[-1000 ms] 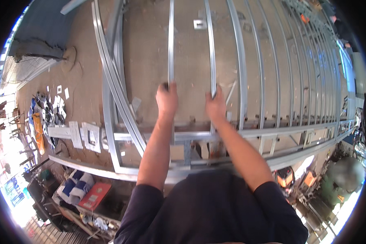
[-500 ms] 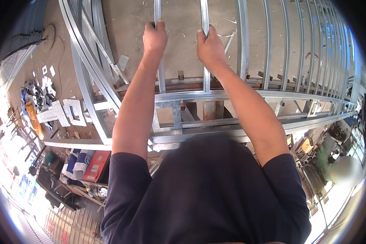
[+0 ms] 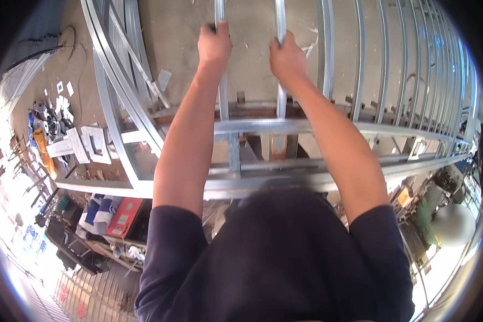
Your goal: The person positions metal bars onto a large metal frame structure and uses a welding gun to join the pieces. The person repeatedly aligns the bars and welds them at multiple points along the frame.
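Both arms reach forward over a ladder-like frame of shiny metal bars. My left hand [image 3: 214,47] is closed round one long metal bar [image 3: 223,96]. My right hand [image 3: 288,60] grips the neighbouring metal bar [image 3: 281,104], its thumb and fingers on either side; motion smears both hands a little. The near ends of these two bars meet a metal crossbar [image 3: 263,126], which runs left to right in front of me. More parallel bars [image 3: 358,64] of the same frame stand in a row to the right.
A metal support [image 3: 236,188] runs beneath, nearest my body. Long metal profiles [image 3: 118,70] lie at the left. Cut white plates [image 3: 94,144] and an orange cloth [image 3: 44,153] lie farther left. A red box [image 3: 125,216] sits at the lower left. Clutter [image 3: 413,204] fills the right side.
Both hands and the bars they hold have shifted slightly to the right. The other parallel bars have shifted right with them. Both hands keep their grip.
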Motion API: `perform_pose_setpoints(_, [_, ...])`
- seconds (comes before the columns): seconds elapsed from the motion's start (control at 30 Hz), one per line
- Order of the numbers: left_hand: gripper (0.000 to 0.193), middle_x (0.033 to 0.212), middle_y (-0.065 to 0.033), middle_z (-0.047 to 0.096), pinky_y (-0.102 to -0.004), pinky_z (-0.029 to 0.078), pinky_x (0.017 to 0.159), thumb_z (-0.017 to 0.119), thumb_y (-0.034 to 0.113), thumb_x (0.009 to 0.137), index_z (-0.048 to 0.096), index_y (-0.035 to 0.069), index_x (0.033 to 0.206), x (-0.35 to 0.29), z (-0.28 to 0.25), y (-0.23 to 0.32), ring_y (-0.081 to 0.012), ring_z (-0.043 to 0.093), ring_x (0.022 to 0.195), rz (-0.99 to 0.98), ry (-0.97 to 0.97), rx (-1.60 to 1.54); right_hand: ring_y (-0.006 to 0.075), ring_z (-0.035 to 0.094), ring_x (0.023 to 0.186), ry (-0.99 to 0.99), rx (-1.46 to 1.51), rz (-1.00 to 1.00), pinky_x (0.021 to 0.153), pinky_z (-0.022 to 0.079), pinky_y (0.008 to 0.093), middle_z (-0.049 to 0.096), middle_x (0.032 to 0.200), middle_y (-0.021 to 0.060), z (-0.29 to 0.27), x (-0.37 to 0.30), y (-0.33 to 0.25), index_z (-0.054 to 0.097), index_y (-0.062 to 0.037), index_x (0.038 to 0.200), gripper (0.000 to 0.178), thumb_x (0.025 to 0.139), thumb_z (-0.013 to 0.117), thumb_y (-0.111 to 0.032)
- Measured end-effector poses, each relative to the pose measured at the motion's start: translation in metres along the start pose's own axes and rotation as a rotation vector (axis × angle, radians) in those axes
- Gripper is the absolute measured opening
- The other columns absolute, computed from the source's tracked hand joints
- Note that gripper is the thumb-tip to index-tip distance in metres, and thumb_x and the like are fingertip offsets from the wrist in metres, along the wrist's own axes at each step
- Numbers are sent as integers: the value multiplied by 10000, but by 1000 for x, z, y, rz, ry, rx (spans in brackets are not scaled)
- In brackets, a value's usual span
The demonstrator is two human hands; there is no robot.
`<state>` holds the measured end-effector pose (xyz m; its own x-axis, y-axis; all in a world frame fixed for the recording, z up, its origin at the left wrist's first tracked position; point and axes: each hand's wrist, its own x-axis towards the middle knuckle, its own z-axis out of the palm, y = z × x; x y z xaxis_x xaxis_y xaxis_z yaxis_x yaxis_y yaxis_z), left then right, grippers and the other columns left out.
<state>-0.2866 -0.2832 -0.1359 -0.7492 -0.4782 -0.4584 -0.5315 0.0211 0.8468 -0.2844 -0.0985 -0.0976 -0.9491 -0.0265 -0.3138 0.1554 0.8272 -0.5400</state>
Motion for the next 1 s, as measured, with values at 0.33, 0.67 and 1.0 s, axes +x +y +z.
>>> perform_pose_setpoints(0.33, [713, 1428, -362, 503, -527, 471, 1076, 518, 470, 1028, 352, 5, 1543, -8, 18, 25, -512, 544, 1306, 98, -74, 75, 520, 685, 1012, -11, -263, 151, 906, 520, 586, 725, 1059, 288, -1, 12, -21, 447, -74, 1338, 477, 1057, 466, -459])
perform_pose_setpoints(0.67, [334, 1134, -206, 648, -452, 501, 970, 726, 215, 961, 645, -35, 1167, -140, -214, -6, -344, 636, 1072, 321, 662, 279, 417, 640, 1228, -258, 178, -293, 1068, 495, 485, 675, 1288, 258, 37, -88, -127, 645, -30, 1331, 485, 1031, 617, -410])
perform_pose_setpoints(1.0, [566, 1128, -239, 692, -508, 521, 923, 713, 435, 933, 595, -19, 1251, -180, -243, -68, -422, 666, 1073, -68, 401, 333, 335, 682, 1052, -258, 110, -411, 969, 532, 422, 726, 1092, 196, 177, -125, -208, 676, 40, 1241, 617, 969, 673, -514])
